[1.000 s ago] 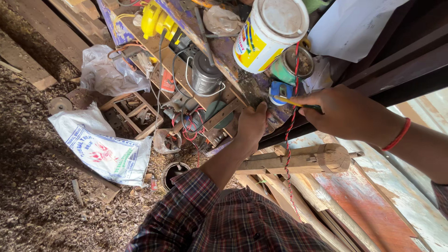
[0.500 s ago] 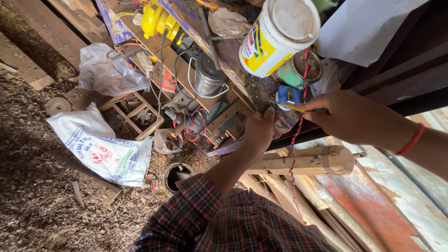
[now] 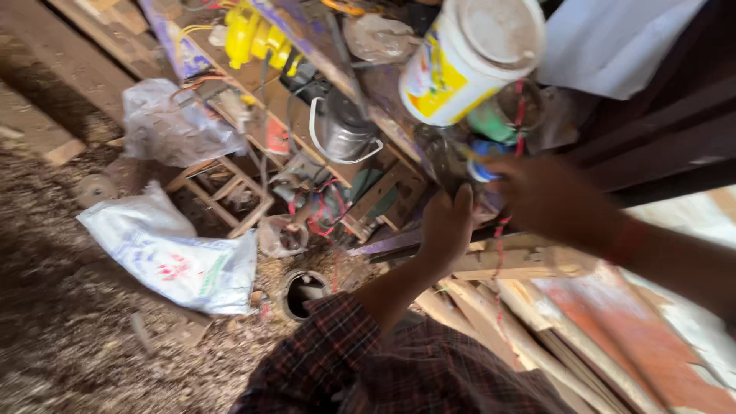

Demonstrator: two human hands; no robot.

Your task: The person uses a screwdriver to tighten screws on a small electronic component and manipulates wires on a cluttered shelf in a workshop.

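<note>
The view is blurred. My left hand (image 3: 448, 222), on a plaid-sleeved arm, reaches up to the edge of a cluttered wooden shelf (image 3: 383, 192); its grip is hard to make out. My right hand (image 3: 548, 199) is closed around a small blue object (image 3: 481, 170) just below a white and yellow plastic bucket (image 3: 468, 57). A red string (image 3: 502, 230) hangs down between the two hands. A green round container (image 3: 494, 123) sits behind the bucket.
A metal pot (image 3: 341, 130), a yellow tool (image 3: 253, 34) and tangled wires lie on the shelf. A clear plastic bag (image 3: 172, 130) and a white sack (image 3: 176, 264) lie on the sawdust-covered ground. Wooden planks (image 3: 537, 307) are stacked at the lower right.
Both hands have moved up and closer to the bucket. The right hand has shifted left over the blue object. The picture has become blurred.
</note>
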